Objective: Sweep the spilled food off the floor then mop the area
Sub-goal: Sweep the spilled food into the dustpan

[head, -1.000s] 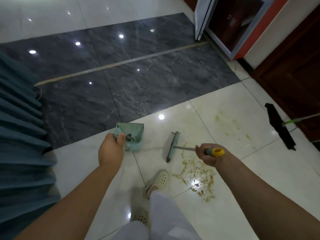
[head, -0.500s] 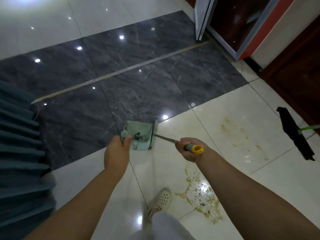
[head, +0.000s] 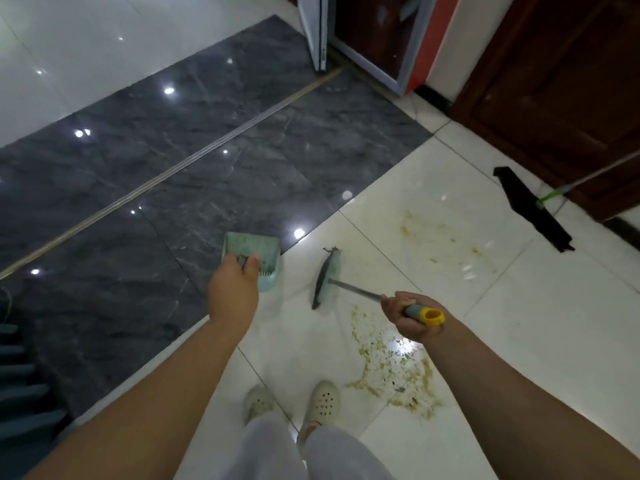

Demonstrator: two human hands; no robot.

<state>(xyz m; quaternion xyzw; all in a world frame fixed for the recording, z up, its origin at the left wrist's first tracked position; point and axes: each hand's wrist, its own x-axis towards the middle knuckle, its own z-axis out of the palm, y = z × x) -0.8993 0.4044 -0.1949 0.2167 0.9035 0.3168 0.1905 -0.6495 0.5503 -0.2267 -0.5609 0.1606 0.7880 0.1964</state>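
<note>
1. Spilled food [head: 391,368]: greenish-yellow mush smeared over the cream tile, below the right hand's fingers and just right of the pale shoes [head: 323,403]. Second, thinner scatter of specks [head: 446,237] beyond the fingers, toward the mop.
2. Right hand [head: 408,315]: fingers curled tight round the broom handle [head: 420,313], just ahead of its yellow end cap. Metal shaft running out from the fingers to the broom head [head: 327,277], tilted, bristle edge down toward the tile, apart from the dustpan.
3. Left hand [head: 233,291]: fingers and thumb wrapped round the handle of the pale green dustpan [head: 256,252], pan projecting forward past the fingertips. Sits at the seam between cream and dark tile; whether resting on the floor or held above it, cannot tell.
4. Mop [head: 533,209]: black flat head on cream tile, well right of the right hand, green collar, pole leaning toward the brown wooden door [head: 568,81].
5. Floor: glossy cream tiles [head: 519,341] with ceiling-light glints; band of dark grey marble [head: 207,168] ahead of both hands, crossed by a brass strip [head: 194,157].
6. Edges: teal pleated curtain [head: 20,393] far left; red-and-white frame [head: 415,64] at top.
</note>
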